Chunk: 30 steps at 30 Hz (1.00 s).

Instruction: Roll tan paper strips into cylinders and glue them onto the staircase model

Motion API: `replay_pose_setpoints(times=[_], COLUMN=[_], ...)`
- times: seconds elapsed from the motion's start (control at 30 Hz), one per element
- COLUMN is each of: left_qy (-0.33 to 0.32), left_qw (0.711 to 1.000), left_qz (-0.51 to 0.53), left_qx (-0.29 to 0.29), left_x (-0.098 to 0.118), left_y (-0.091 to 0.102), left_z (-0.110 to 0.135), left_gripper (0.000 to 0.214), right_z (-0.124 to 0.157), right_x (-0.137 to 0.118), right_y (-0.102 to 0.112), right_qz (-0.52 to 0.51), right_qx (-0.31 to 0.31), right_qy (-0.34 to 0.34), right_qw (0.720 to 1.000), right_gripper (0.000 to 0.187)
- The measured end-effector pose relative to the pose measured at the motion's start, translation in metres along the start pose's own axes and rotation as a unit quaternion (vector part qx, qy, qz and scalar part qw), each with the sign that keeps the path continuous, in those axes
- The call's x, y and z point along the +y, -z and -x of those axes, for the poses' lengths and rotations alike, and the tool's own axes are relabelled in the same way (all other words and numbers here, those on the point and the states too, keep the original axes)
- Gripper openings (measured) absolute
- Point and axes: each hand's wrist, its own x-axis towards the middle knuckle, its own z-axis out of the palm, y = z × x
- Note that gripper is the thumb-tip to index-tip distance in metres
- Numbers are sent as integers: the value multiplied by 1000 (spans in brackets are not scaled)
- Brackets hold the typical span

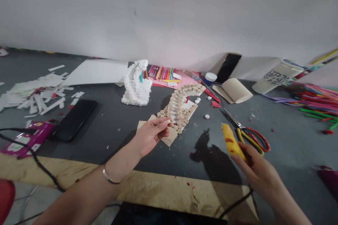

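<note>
My right hand [255, 163] is wrapped round a yellow glue gun [230, 141], held above the dark table with its cord hanging down. My left hand [154, 130] is pinched at the near end of a curved craft model [177, 107] covered with small beige paper rolls. Whatever lies between those fingertips is too small or too hidden to name. Under the model is a beige piece of card [169, 140]. Behind it and to the left stands a similar curved model [136, 86], covered in white crumbly bits. Scissors [243, 126] with red and yellow handles lie near the glue gun.
White paper strips [39, 93] and a black phone [76, 119] lie at left. Colored pens [161, 73] lie along the back. Another phone [229, 66] leans on the wall beside a beige paper roll [237, 90]. At right are a tilted cup [277, 76] and pipe cleaners [317, 100].
</note>
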Motion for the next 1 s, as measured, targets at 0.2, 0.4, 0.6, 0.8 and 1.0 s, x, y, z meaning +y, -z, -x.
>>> replay_pose_setpoints(times=[0.2,0.4,0.6,0.8,1.0], left_qy=[-73,-107,-97,-86,-77], left_qw=[996,990,984,980,981], left_qz=[-42,-78,-136,-174,-175], left_qx=[35,57,62,51,44], left_x=[-5,-4,-8,-7,-6], left_y=[-3,1,3,1,2], left_z=[-1,-1,-3,-1,0], left_gripper=[34,34,34,35,33], right_z=[-22,-21,-17,-19,-20], right_x=[-85,-112,-111,-113,-115], right_y=[-17,-57,-61,-61,-60], right_qz=[-388,-216,-155,-154,-143], right_qx=[-125,-105,-92,-90,-82], right_qy=[-66,99,209,232,245], right_qw=[911,966,961,956,955], right_gripper=[35,24,12,11,14])
